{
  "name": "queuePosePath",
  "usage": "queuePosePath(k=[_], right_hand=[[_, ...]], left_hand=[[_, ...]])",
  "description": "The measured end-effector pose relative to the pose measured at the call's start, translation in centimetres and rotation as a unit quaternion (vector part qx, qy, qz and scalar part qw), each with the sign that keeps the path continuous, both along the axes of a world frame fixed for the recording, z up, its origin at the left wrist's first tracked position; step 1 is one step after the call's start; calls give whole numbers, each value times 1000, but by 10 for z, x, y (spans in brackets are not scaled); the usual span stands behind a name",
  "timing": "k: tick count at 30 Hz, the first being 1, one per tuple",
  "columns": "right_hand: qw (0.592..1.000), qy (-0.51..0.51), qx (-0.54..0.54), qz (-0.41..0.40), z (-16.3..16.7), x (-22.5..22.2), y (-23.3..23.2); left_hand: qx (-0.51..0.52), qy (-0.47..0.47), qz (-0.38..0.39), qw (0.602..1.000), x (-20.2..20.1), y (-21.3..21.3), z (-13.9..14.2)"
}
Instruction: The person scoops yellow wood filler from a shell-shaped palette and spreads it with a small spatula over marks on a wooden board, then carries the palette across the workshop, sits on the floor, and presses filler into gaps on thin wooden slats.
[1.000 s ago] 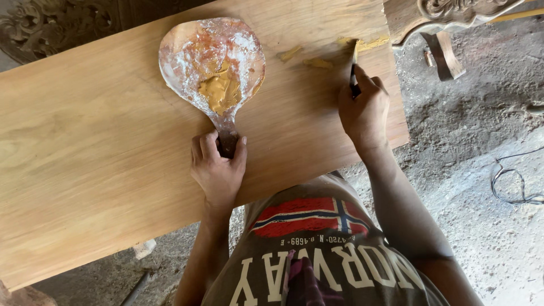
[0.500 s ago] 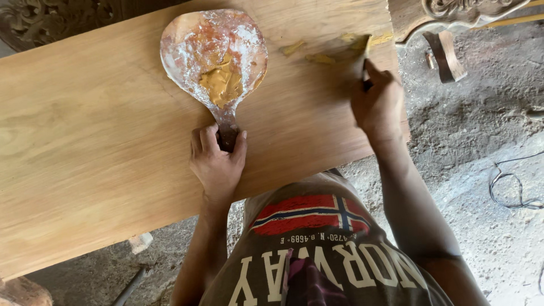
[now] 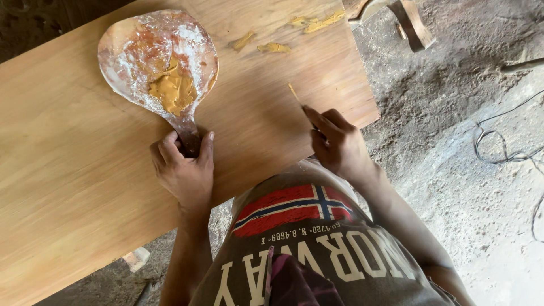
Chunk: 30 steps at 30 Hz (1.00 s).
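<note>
A large wooden board [image 3: 73, 187] lies flat in front of me. On it rests a round paddle-shaped palette [image 3: 136, 51] smeared white and red, with a lump of tan filler paste [image 3: 173, 88] in its middle. My left hand [image 3: 184, 170] grips the palette's dark handle. My right hand [image 3: 337, 141] holds a small putty knife [image 3: 294, 93], its paste-coated blade touching the board near the right edge. Tan paste smears [image 3: 275, 48] mark the board's far right corner.
Beyond the board's right edge lies a dusty concrete floor [image 3: 453, 141] with a dark cable [image 3: 504, 147] looped at the right. A wooden piece [image 3: 416, 22] stands at top right. A small wood block [image 3: 137, 259] lies on the ground under the board's front edge.
My right hand drew the putty knife back from the far right corner toward me along the board's right side. My left hand stayed on the palette handle.
</note>
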State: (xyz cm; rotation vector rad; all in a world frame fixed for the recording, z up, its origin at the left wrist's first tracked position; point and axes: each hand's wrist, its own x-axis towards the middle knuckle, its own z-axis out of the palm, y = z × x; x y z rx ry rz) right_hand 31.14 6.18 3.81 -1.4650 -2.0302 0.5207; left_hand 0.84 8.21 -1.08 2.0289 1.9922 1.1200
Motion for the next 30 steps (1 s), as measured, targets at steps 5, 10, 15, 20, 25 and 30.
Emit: queuePosePath(k=[5,10,15,20,25,30], right_hand=[[989,-140,0,-39,-15,80,-26],[968,-168,42,-183,-16,133,-57],[968,-176,56,-171,-13,115,-66],[977,-170,35,-127,-17,69,-50],[982,-162,4,-94,-19,33,-38],[987,-155,-14,-30,-26,-12,-22]], left_hand=[[-4,21,-12,1000,-1,0,-1],[-70,-7,-41,997,-20,-5,4],[-91,7,-54,994,-48,-22,11],[-145,22,2,989,-66,-51,8],[-230,-37,50,971,-70,-67,1],[-149,25,91,984,-66,-71,-13]])
